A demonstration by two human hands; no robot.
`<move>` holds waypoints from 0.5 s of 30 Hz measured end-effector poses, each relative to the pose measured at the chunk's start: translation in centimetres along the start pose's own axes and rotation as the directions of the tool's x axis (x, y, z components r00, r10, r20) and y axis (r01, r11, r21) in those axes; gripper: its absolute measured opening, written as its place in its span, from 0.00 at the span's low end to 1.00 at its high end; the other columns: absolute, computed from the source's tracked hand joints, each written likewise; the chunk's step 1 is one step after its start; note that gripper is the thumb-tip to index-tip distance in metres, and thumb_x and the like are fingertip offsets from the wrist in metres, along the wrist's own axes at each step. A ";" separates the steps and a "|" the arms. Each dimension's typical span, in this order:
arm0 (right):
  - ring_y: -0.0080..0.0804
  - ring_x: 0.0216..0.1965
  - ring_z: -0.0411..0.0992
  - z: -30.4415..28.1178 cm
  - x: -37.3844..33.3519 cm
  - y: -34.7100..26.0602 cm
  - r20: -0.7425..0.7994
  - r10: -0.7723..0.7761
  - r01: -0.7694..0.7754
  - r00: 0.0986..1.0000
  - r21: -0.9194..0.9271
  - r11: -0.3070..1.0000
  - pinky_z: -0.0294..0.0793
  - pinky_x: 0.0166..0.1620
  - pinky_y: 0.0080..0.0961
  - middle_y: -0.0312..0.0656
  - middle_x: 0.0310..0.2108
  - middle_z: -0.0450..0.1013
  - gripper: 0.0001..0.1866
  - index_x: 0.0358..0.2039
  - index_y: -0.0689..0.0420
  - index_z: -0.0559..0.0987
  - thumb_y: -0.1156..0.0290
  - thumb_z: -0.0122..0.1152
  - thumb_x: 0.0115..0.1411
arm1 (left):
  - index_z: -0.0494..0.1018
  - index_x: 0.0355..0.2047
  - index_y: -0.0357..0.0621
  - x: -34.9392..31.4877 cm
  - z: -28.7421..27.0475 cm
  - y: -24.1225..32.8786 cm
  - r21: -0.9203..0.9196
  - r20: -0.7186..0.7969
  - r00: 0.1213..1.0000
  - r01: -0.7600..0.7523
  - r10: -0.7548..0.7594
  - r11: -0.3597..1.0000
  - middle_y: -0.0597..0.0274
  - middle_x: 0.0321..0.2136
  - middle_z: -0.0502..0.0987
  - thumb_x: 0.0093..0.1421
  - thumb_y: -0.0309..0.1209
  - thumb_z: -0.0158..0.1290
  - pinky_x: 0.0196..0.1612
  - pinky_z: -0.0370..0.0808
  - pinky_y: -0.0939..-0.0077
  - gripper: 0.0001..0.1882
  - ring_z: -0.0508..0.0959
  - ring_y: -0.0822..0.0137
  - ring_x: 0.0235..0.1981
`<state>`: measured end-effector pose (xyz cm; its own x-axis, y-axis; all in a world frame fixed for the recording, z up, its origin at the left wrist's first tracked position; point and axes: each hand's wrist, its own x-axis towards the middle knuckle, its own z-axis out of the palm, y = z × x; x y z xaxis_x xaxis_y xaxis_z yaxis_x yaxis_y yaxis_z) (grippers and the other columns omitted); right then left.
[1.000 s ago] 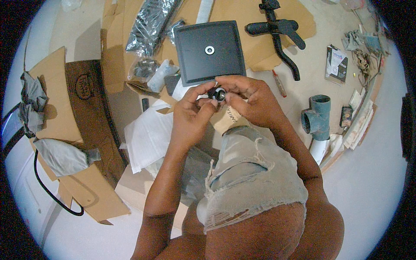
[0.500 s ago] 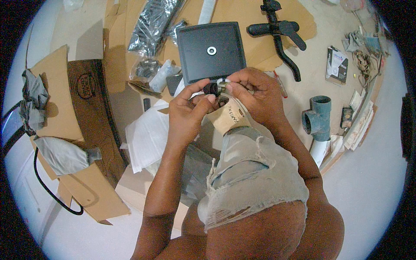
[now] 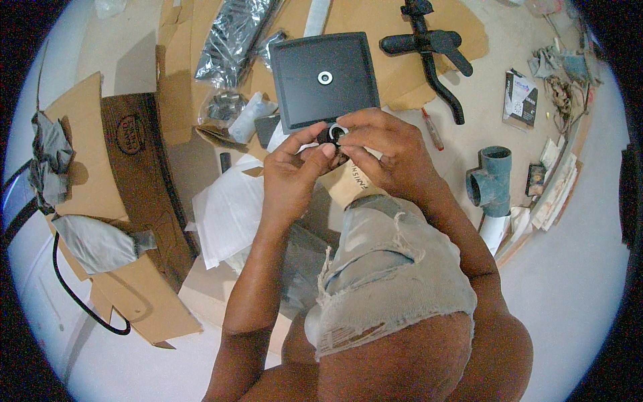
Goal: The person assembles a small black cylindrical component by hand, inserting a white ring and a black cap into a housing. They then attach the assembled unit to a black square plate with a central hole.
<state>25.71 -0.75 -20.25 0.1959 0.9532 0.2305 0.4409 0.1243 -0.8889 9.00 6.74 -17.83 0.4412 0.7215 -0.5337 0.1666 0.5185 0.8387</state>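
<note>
Between the fingertips of my left hand (image 3: 295,167) is a small black round fitting (image 3: 326,137). My left hand is closed on it with thumb and fingers. My right hand (image 3: 392,147) is closed in a pinch at the fitting's right side, on a small white ring (image 3: 335,131) that touches the fitting's open end. Fingers partly hide both pieces. Just beyond my hands lies a square black shower head (image 3: 324,79) with a pale round connector in its middle.
A black mixer tap (image 3: 425,43) lies on cardboard (image 3: 301,20) at the far side. To the right are a red-handled screwdriver (image 3: 433,129), a blue-grey pipe tee (image 3: 492,181) and a small packet (image 3: 520,98). An opened cardboard box (image 3: 144,154) stands left; plastic-wrapped parts (image 3: 231,47) lie beyond it.
My right hand has moved slightly left and brought the white ring against the black fitting. The brass-coloured part seen beside the ring earlier is now hidden. My left hand stays nearly still.
</note>
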 end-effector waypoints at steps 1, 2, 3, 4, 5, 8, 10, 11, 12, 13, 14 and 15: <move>0.41 0.41 0.76 -0.1 0.1 0.0 0.008 -0.006 0.006 1.000 -0.018 1.000 0.77 0.43 0.35 0.44 0.40 0.76 0.05 0.32 0.56 0.80 0.70 0.62 0.56 | 0.70 0.52 0.30 0.0 0.1 0.0 0.011 -0.003 1.000 0.013 -0.013 1.000 0.52 0.37 0.80 0.61 0.25 0.58 0.42 0.80 0.75 0.20 0.81 0.67 0.37; 0.40 0.40 0.76 -0.2 0.1 0.0 0.017 -0.012 0.012 1.000 -0.035 0.999 0.77 0.43 0.35 0.45 0.40 0.76 0.05 0.33 0.56 0.80 0.71 0.62 0.56 | 0.70 0.52 0.29 0.0 0.1 -0.1 -0.004 0.001 1.000 0.007 -0.007 1.000 0.51 0.38 0.80 0.61 0.25 0.58 0.42 0.80 0.75 0.20 0.81 0.66 0.38; 0.40 0.40 0.76 -0.2 0.2 0.0 0.024 -0.005 0.006 1.000 -0.050 0.999 0.77 0.43 0.34 0.45 0.40 0.75 0.06 0.34 0.56 0.80 0.71 0.62 0.56 | 0.70 0.52 0.29 0.0 0.1 -0.2 -0.005 0.004 1.000 0.005 -0.005 1.000 0.51 0.39 0.80 0.61 0.25 0.58 0.43 0.80 0.75 0.20 0.81 0.66 0.38; 0.40 0.40 0.76 -0.3 0.1 -0.1 0.029 0.066 -0.067 0.997 0.011 0.998 0.76 0.42 0.34 0.45 0.39 0.75 0.08 0.36 0.56 0.79 0.70 0.63 0.55 | 0.70 0.52 0.28 0.1 0.2 -0.2 -0.004 0.011 1.000 -0.014 0.014 1.000 0.50 0.40 0.80 0.61 0.25 0.57 0.43 0.80 0.75 0.20 0.81 0.65 0.38; 0.40 0.39 0.76 -0.2 0.0 -0.3 0.038 0.151 -0.153 0.988 0.075 0.985 0.76 0.42 0.34 0.45 0.39 0.75 0.10 0.39 0.56 0.79 0.70 0.63 0.55 | 0.70 0.52 0.28 0.1 0.2 -0.3 -0.017 0.008 1.000 0.007 -0.007 1.000 0.50 0.40 0.79 0.61 0.25 0.57 0.43 0.80 0.75 0.20 0.81 0.65 0.38; 0.40 0.38 0.75 -0.2 0.0 -0.6 0.054 0.282 -0.287 0.958 0.203 0.936 0.75 0.41 0.34 0.46 0.36 0.74 0.17 0.45 0.55 0.77 0.68 0.64 0.54 | 0.70 0.52 0.28 0.2 0.2 -0.7 -0.045 0.015 1.000 0.024 -0.023 0.999 0.49 0.42 0.79 0.62 0.25 0.57 0.44 0.81 0.75 0.20 0.81 0.65 0.39; 0.40 0.36 0.75 -0.3 0.1 -0.6 0.052 0.270 -0.275 0.961 0.205 0.939 0.75 0.40 0.34 0.45 0.35 0.74 0.19 0.46 0.55 0.76 0.67 0.65 0.53 | 0.70 0.52 0.28 0.4 0.1 -1.0 -0.055 0.023 0.999 0.040 -0.039 0.998 0.49 0.43 0.79 0.62 0.26 0.56 0.45 0.81 0.75 0.20 0.81 0.65 0.39; 0.40 0.35 0.75 -0.4 0.2 -0.5 0.048 0.232 -0.237 0.971 0.172 0.956 0.74 0.40 0.34 0.45 0.34 0.74 0.19 0.46 0.55 0.77 0.67 0.65 0.53 | 0.70 0.52 0.29 0.3 0.0 -1.1 -0.077 0.038 0.998 0.047 -0.044 0.996 0.50 0.43 0.79 0.62 0.26 0.56 0.45 0.81 0.75 0.20 0.81 0.65 0.39; 0.39 0.33 0.74 -0.5 0.4 -0.4 0.046 0.194 -0.199 0.980 0.138 0.970 0.74 0.39 0.34 0.44 0.33 0.73 0.19 0.46 0.55 0.77 0.67 0.66 0.52 | 0.70 0.52 0.29 0.2 -0.1 -1.1 -0.100 0.053 0.997 0.053 -0.048 0.994 0.50 0.43 0.79 0.62 0.27 0.56 0.44 0.80 0.75 0.20 0.81 0.66 0.38; 0.39 0.32 0.74 -0.6 0.4 -0.4 0.075 0.200 -0.209 0.977 0.135 0.969 0.73 0.38 0.34 0.44 0.32 0.73 0.19 0.45 0.54 0.78 0.67 0.66 0.52 | 0.71 0.53 0.29 0.2 -0.2 -1.2 -0.123 0.068 0.996 0.060 -0.052 0.991 0.51 0.43 0.79 0.62 0.27 0.56 0.44 0.80 0.76 0.20 0.82 0.66 0.38; 0.39 0.32 0.73 -0.9 0.5 -0.3 0.104 0.206 -0.219 0.973 0.132 0.967 0.73 0.38 0.34 0.43 0.31 0.73 0.18 0.44 0.54 0.79 0.67 0.66 0.52 | 0.71 0.53 0.29 0.2 -0.3 -1.3 -0.150 0.088 0.994 0.074 -0.062 0.986 0.51 0.43 0.79 0.63 0.28 0.56 0.45 0.80 0.75 0.20 0.81 0.66 0.39; 0.39 0.31 0.73 -1.1 0.6 -0.4 0.128 0.202 -0.218 0.971 0.132 0.967 0.73 0.37 0.34 0.43 0.31 0.72 0.17 0.44 0.53 0.79 0.67 0.66 0.52 | 0.71 0.53 0.30 0.2 -0.4 -1.3 -0.177 0.107 0.992 0.089 -0.070 0.980 0.51 0.43 0.79 0.63 0.28 0.55 0.45 0.80 0.75 0.20 0.81 0.66 0.39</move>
<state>26.59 -0.55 -19.38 0.1668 0.9860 -0.0063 0.2678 -0.0515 -0.9621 8.57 6.38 -19.13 0.5203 0.6299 -0.5767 0.0467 0.6533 0.7557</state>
